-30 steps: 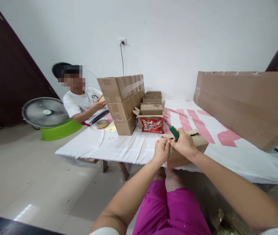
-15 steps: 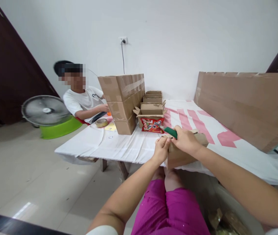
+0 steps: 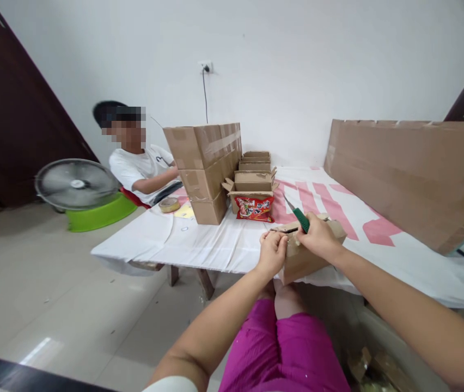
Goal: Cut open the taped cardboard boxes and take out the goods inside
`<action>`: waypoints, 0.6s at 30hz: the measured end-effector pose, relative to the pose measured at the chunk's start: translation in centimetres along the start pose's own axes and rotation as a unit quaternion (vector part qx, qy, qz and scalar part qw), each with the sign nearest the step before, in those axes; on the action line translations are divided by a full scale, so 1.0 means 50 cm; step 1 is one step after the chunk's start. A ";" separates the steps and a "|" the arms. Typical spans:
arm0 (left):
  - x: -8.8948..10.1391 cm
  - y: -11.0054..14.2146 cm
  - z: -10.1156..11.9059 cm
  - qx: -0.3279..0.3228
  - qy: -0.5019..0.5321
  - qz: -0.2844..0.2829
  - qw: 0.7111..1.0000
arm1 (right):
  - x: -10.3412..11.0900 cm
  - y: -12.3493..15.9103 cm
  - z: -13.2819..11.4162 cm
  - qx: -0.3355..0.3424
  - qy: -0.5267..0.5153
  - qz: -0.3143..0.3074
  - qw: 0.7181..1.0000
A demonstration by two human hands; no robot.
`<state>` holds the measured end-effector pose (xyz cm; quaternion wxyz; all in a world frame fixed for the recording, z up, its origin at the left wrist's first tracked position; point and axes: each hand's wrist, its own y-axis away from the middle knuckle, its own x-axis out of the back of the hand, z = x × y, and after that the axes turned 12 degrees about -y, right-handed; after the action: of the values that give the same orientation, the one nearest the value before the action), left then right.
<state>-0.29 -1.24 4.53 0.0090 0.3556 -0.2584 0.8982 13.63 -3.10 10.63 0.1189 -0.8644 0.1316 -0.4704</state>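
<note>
Small packing workroom: stacked cartons [image 3: 189,186], tape roll [image 3: 169,208], sheet-covered table [image 3: 211,247].

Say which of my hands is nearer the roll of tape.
Left. Your left hand, touching the cardboard box, is right of the roll of tape and closer to the camera; your right hand, holding a green-handled knife, is farther right.

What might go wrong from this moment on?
The green-handled knife in the right hand might slip toward the left hand, which grips the cardboard box close by. Its bare blade could nick the red packet. The box, at the near edge of the table, may tip if pulled.
</note>
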 end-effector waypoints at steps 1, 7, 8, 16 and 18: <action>-0.001 0.000 0.001 -0.001 -0.002 -0.001 1.000 | 0.003 -0.002 0.005 -0.009 -0.011 0.001 1.000; -0.004 -0.002 0.002 0.000 -0.013 -0.002 1.000 | 0.017 -0.010 0.017 -0.038 -0.031 -0.016 0.999; -0.004 -0.002 0.001 0.001 -0.011 -0.005 1.000 | 0.020 -0.009 0.019 -0.038 -0.046 -0.022 0.998; 0.001 0.002 -0.001 -0.007 0.014 -0.019 1.000 | 0.018 0.043 0.020 0.066 -0.054 -0.036 0.996; 0.003 0.001 -0.004 -0.010 0.010 -0.026 1.000 | 0.013 0.049 0.019 0.103 -0.027 -0.022 0.994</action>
<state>-0.55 -1.22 4.48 0.0378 0.3532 -0.2578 0.8985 14.49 -5.56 9.83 0.2004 -0.8627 0.0606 -0.4603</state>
